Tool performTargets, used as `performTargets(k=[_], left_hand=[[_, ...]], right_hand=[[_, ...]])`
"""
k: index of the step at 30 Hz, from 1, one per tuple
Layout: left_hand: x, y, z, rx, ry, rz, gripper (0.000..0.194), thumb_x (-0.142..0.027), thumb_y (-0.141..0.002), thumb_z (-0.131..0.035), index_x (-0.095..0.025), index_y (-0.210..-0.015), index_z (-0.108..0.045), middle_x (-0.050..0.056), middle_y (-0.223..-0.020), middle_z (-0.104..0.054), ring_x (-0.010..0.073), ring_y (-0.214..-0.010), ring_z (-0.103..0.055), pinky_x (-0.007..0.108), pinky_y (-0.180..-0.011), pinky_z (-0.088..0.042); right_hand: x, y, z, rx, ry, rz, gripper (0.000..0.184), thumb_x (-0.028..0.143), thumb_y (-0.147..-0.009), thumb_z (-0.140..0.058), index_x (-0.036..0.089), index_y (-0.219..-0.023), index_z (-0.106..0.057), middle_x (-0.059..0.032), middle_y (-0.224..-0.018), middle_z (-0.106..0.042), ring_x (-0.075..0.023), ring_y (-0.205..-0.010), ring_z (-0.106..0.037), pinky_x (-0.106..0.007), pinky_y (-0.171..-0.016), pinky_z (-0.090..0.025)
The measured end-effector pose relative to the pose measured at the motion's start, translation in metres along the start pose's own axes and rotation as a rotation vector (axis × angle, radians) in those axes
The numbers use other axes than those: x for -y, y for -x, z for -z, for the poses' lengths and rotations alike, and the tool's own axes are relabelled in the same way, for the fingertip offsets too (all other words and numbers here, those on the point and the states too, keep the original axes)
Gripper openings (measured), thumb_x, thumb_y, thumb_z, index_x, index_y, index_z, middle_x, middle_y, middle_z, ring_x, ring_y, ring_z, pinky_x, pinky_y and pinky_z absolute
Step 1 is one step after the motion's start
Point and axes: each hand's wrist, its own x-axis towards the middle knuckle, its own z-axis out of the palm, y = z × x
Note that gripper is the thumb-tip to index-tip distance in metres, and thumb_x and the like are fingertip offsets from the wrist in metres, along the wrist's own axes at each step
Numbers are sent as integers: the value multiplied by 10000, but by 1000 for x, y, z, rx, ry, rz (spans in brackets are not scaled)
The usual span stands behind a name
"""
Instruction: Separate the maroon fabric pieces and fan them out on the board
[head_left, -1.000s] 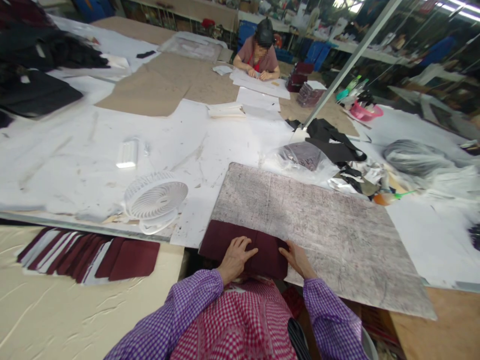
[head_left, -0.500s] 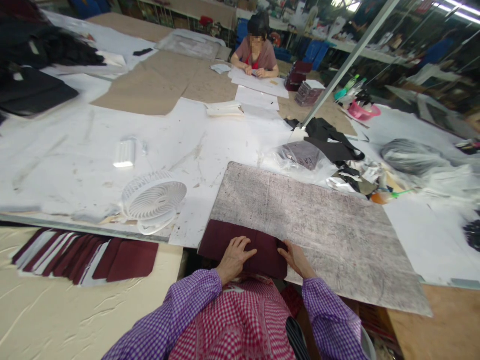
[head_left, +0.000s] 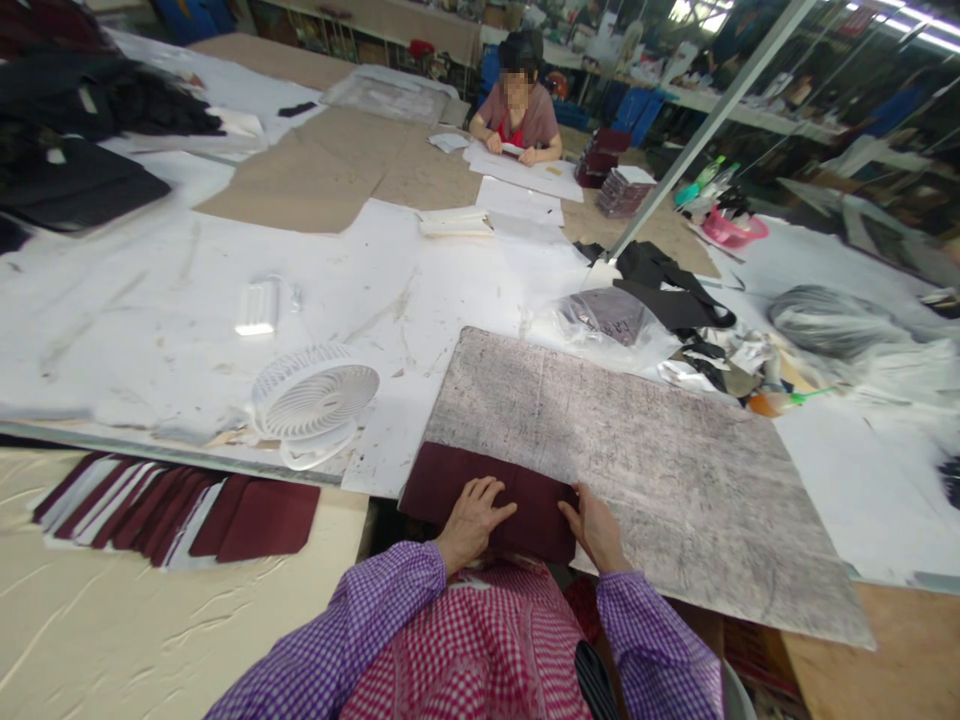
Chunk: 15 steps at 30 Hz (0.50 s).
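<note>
A dark maroon fabric piece [head_left: 450, 480] lies at the near edge of a worn grey board [head_left: 637, 460]. My left hand [head_left: 472, 520] rests flat on the fabric with fingers spread. At the fabric's right edge my right hand [head_left: 596, 525] presses down, fingers stretched onto cloth and board. Both sleeves are purple check.
A fanned row of maroon pieces [head_left: 180, 505] lies on the cream surface at left. A white fan [head_left: 311, 400] and a white box [head_left: 256, 308] sit on the paper-covered table. Bagged cloth [head_left: 611, 315] and black fabric [head_left: 667, 285] lie beyond the board. Another person [head_left: 517, 115] works at the far end.
My hands stay on the maroon fabric. The view has shifted slightly; the person at the far end has raised their head.
</note>
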Motion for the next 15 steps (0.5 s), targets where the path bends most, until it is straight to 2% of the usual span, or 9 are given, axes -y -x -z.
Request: performTargets(k=[2,4,6,10,15], left_hand=[[0,0,1,1,-2,1,572,0,-682,-539,-246,-1198,-557,127,-1245,-483,290,-1209,-362,493,-987,-308],[-1,0,2,2,-8,3,575,-7,-683,-547,-256,-1202,-552,121,-1246,-486,288,-1204,-369,496,-984,-310],[-1,1,2,4,-16,3,571,-22,-688,-558,-265,-1205,-545,117,-1252,-483,288,-1203,-376,502,-977,-317],[-1,1,2,12,-40,-5,578,-43,-691,-573,-264,-1222,-519,115,-1269,-477,290,-1220,-371,512,-985,-317],[0,4,4,25,-60,-19,560,-44,-694,-578,-234,-1217,-514,114,-1299,-477,291,-1249,-373,497,-1021,-299]], right_hand=[[5,2,2,-95,-13,23,341,294,-857,-482,139,-1160,-506,-164,-1038,-596,-290,-908,-606,-391,-713,-469],[14,3,1,-172,-38,85,331,281,-883,-422,148,-1176,-501,-171,-1181,-532,-292,-1050,-542,-425,-841,-442],[26,4,-5,-194,-72,187,300,252,-907,-367,171,-1137,-541,-132,-1201,-545,-255,-1096,-516,-411,-928,-408],[53,7,-25,-161,-125,390,315,186,-910,-353,206,-1120,-586,-77,-1179,-601,-209,-1103,-522,-362,-939,-424],[63,11,-41,-185,-121,448,337,174,-907,-373,186,-1191,-554,-103,-1240,-564,-237,-1146,-493,-411,-946,-414]])
